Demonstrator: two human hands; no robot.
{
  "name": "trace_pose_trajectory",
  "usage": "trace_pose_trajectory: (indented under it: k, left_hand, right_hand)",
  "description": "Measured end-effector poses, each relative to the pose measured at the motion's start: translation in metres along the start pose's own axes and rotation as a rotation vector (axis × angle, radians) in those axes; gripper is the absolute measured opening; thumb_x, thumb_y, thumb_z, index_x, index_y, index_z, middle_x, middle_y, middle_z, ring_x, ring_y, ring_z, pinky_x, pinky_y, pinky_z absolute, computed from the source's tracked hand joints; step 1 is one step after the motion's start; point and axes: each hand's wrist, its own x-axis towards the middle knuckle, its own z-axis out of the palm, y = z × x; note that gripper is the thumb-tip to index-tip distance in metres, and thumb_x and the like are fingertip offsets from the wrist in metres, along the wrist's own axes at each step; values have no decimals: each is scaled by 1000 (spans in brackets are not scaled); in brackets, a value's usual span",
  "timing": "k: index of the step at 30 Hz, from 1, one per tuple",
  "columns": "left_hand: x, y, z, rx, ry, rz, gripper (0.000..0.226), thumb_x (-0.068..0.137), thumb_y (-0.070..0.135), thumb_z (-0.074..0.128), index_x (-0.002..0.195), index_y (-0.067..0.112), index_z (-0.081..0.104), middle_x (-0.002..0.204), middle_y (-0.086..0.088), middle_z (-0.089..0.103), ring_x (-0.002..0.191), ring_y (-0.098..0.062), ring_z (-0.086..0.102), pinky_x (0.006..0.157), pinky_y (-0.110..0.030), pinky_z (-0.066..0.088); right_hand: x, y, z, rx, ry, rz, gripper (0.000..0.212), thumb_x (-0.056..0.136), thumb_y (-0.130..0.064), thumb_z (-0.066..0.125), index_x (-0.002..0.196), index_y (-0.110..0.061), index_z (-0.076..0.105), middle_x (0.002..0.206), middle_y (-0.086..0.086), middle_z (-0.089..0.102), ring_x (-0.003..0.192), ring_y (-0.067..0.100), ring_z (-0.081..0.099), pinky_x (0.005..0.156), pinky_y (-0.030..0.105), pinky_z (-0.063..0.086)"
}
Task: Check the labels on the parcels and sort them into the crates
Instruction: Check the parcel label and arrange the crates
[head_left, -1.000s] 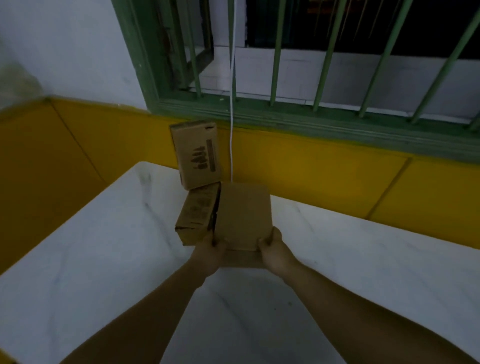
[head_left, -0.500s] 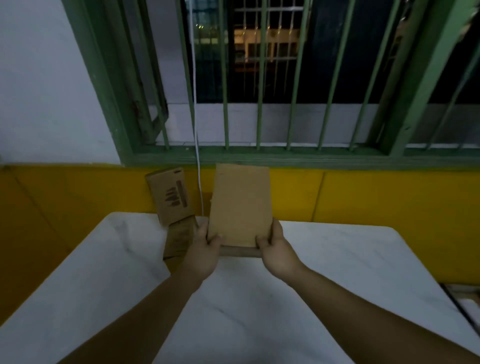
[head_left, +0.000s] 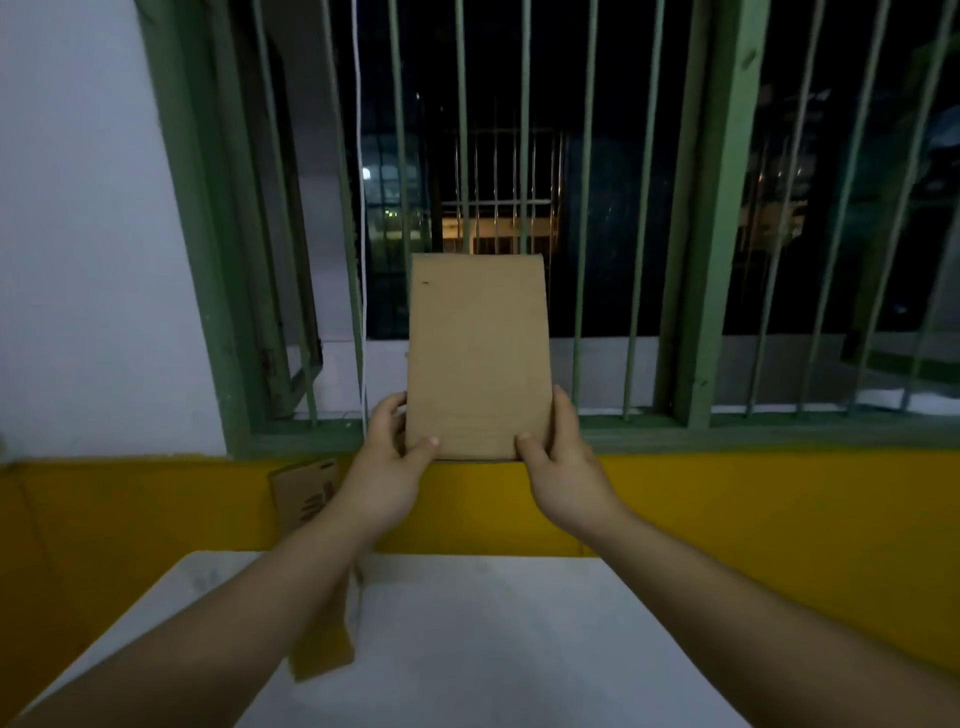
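Brown parcel (head_left: 478, 358) up at eye level in front of the barred window (head_left: 696, 218), upright, plain face toward us, prob. raised to hunt for a label; none visible. Left hand (head_left: 387, 467) & right hand (head_left: 563, 462) pinch its bottom corners, thumbs in front. Below: white table (head_left: 519, 649), two more boxes, one (head_left: 304, 499) leaning on the yellow wall (head_left: 753, 509), other (head_left: 322, 644) half hidden behind left forearm. No crates in shot.
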Motion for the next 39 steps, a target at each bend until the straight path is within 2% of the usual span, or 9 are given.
trace_pose_trajectory:
  k: [13,17,20,22,26,31,34,37,39]
  left_hand:
    - [6,50,27,24,33,105,54,94,15,59,134,32,27,137,3,42,118,-19,51,100,-32,43]
    - [5,52,28,-59,68,75,61,97,16,55,144,33,21,130,6,42,115,-17,48,99,-32,42]
    - [4,51,28,-123,110,63,56,98,27,50,146,30,22,115,14,45,110,-15,48,101,-34,42]
    - [4,47,25,-132,136,65,48,97,29,51,140,32,28,110,15,48,107,-14,51,99,-35,44]
    - [8,36,16,-173,102,21,39,95,33,51,131,38,36,125,6,53,110,-16,57,102,-44,47]
    - [11,33,16,-77,71,34,46,98,21,53,140,32,39,131,4,50,117,-14,51,99,-36,45]
    - [9,39,22,-15,79,56,25,100,31,45,123,35,56,122,12,58,114,-9,54,91,-31,45]
    - [1,48,29,-199,14,9,24,92,48,43,110,39,55,111,14,62,103,-6,60,92,-36,49]
    - [0,48,32,-240,-5,-7,29,92,40,51,120,31,49,115,6,63,105,-15,62,95,-39,51]
  right_hand:
    - [5,-30,-58,53,46,-159,59,101,-23,47,151,-32,17,133,-16,42,120,1,40,102,21,31]
    - [7,-22,-57,52,130,-184,43,103,-37,34,146,-31,35,137,-14,44,127,3,39,112,32,33]
    - [8,-24,-57,73,206,-212,29,104,-27,37,130,-30,49,130,-5,51,121,8,47,108,42,40]
    - [7,-28,-58,48,173,-198,43,99,-27,50,141,-30,41,134,-5,42,121,6,40,113,39,35]
    - [7,-39,-63,245,33,5,110,68,-52,72,153,-37,4,150,-8,30,136,16,34,112,43,34]
    - [6,-39,-54,375,3,-113,65,81,-27,76,133,-42,37,122,-16,56,113,6,56,92,31,52]
    - [3,-41,-50,279,21,-172,50,86,-25,71,123,-44,43,118,-17,58,107,1,57,88,30,55]
    - [-1,-45,-44,135,34,-203,51,91,-28,65,136,-37,43,128,-14,52,109,-1,52,86,21,51]
    - [-3,-44,-38,38,44,-228,59,92,-32,62,145,-36,37,137,-12,47,119,4,47,97,32,49]
